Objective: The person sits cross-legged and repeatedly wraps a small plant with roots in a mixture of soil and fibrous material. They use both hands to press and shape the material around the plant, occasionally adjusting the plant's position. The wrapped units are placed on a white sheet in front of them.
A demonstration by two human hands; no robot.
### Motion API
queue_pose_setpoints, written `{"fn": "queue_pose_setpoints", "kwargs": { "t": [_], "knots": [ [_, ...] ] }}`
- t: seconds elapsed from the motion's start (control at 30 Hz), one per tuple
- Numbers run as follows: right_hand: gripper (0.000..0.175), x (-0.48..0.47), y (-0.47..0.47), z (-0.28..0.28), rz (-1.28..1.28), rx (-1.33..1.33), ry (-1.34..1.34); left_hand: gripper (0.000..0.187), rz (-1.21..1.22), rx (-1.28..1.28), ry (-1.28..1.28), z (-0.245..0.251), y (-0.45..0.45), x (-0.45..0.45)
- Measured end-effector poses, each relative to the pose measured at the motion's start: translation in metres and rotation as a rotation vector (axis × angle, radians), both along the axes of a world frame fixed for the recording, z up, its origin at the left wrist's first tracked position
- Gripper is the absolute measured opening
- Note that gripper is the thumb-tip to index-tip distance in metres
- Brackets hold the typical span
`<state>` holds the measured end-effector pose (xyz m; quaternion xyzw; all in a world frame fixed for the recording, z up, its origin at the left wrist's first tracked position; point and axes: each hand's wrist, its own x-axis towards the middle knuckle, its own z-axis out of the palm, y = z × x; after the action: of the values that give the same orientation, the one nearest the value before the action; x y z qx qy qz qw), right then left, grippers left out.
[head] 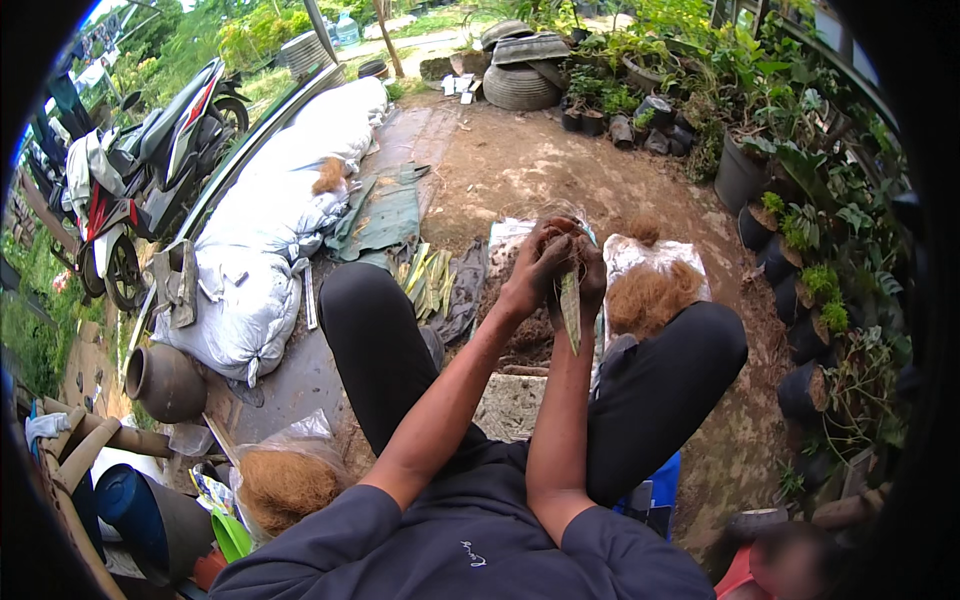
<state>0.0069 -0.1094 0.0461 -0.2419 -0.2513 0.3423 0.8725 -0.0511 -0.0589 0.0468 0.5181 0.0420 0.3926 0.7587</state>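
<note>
My left hand [536,262] and my right hand [586,262] are pressed together around a brown, root-like clump [562,227]. A long mottled green leaf [571,311] hangs down from between them. Thin fibres stick out above the fingers. Under the hands lies a bed of dark soil or coir [525,341] on a light sheet. To its right, tan coconut-like fibre [651,298] rests on a white sack [694,259]. On the left, several striped yellow-green leaves [425,281] lie beside crumpled black plastic [463,292].
White filled sacks [247,217] line the left side, with a green cloth [382,214] nearby. A clay pot [166,382] and bagged fibre [289,487] stand at lower left. Potted plants [806,330] edge the right. Stacked pots [523,84] are ahead; motorcycles [112,225] stand far left.
</note>
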Motion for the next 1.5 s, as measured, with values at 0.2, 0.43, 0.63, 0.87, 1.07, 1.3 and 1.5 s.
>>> {"fn": "queue_pose_setpoints", "kwargs": {
  "t": [0.2, 0.43, 0.63, 0.87, 1.07, 1.3, 1.5],
  "knots": [
    [0.033, 0.007, 0.003, -0.005, 0.024, -0.036, -0.102, 0.031, 0.02, 0.101, 0.035, -0.003, 0.004, -0.002],
    [0.028, 0.004, 0.005, -0.003, -0.013, 0.027, -0.062, 0.043, 0.184, 0.408, 0.023, -0.014, 0.013, 0.005],
    [0.029, -0.004, -0.003, 0.009, 0.216, -0.01, -0.103, 0.046, -0.058, -0.299, -0.086, -0.021, 0.015, 0.006],
    [0.035, -0.008, 0.002, 0.005, 0.025, -0.073, -0.042, 0.04, 0.192, 0.196, 0.137, -0.016, 0.01, 0.002],
    [0.04, -0.005, -0.003, 0.004, -0.007, -0.113, -0.049, 0.045, 0.268, 0.524, 0.033, -0.02, 0.009, 0.005],
    [0.033, -0.006, -0.004, 0.008, -0.018, -0.101, -0.125, 0.045, 0.162, 0.357, 0.056, -0.03, 0.016, 0.011],
    [0.036, 0.0, -0.004, -0.001, -0.107, -0.116, -0.074, 0.047, -0.103, -0.139, 0.009, -0.015, 0.002, 0.006]
  ]
}}
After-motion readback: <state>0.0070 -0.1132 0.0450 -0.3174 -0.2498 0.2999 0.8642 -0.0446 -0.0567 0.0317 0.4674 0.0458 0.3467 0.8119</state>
